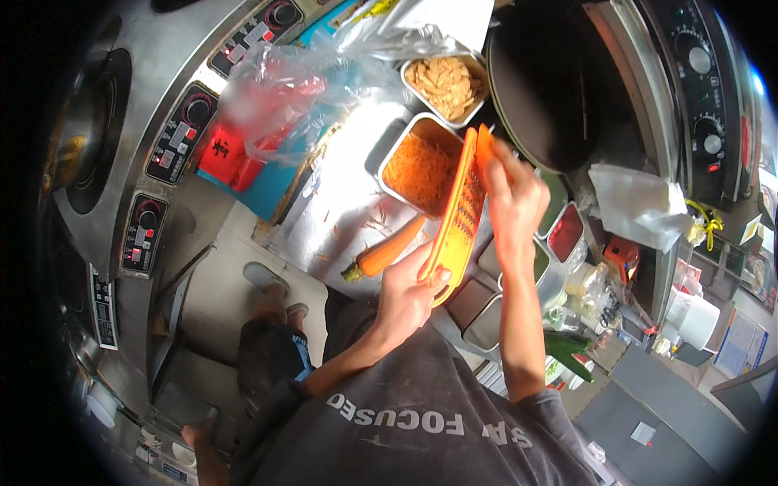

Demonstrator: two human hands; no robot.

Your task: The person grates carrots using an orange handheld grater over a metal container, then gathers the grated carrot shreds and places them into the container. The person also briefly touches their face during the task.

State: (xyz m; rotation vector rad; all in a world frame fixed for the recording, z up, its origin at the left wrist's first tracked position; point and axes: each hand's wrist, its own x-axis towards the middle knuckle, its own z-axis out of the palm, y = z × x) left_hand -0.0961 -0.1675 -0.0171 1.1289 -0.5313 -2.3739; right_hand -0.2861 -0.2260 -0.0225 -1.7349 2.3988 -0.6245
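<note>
My left hand (pixel 408 297) grips the lower end of an orange plastic hand grater (pixel 462 225), which tilts upward over a metal container. My right hand (pixel 516 194), slightly blurred, holds a piece of carrot (pixel 484 146) against the upper part of the grater. Shredded carrot (pixel 418 167) fills much of the container (pixel 384 178) beneath. A whole carrot (pixel 391 248) lies on the metal worktop (pixel 307 243), just left of the grater, with loose shreds around it. Behind the shreds stands a second metal container with light brown slices (pixel 445 85).
A large dark round pan (pixel 547 85) is at the upper right. Plastic bags (pixel 316 91) and a red package (pixel 234 158) lie at the upper left. Small metal containers (pixel 484 322) and a cucumber (pixel 568 351) are at the right. Another person's foot (pixel 267 276) shows on the floor at left.
</note>
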